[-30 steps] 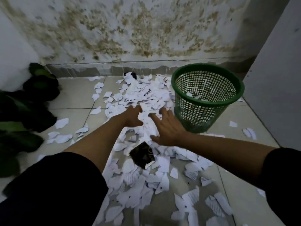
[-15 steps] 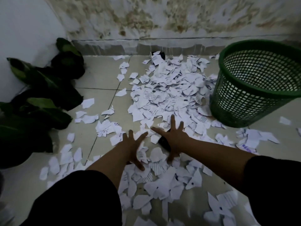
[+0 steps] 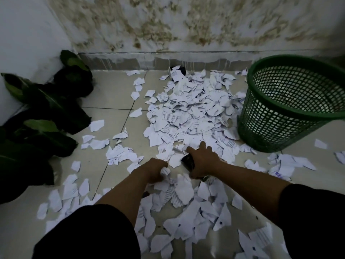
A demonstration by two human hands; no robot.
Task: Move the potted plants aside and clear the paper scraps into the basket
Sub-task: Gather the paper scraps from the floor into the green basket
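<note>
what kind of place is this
Probably a corner of a damp indoor room or utility space: a tiled floor meets a stained, mould-blotched wall, with potted plants pushed against the side wall.

A pale tiled floor (image 3: 112, 94) meets a white wall (image 3: 186, 21) blotched with brown stains.

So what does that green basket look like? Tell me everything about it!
The green basket looks like plastic, round, with a thick smooth rim and walls of open mesh full of little holes. It stands on the tiled floor at the right, near the stained wall, and looks tilted in this wide view. Pale light shows through the mesh; what is inside is unclear. Paper scraps lie against its base on the left. Neither hand touches it.
</note>
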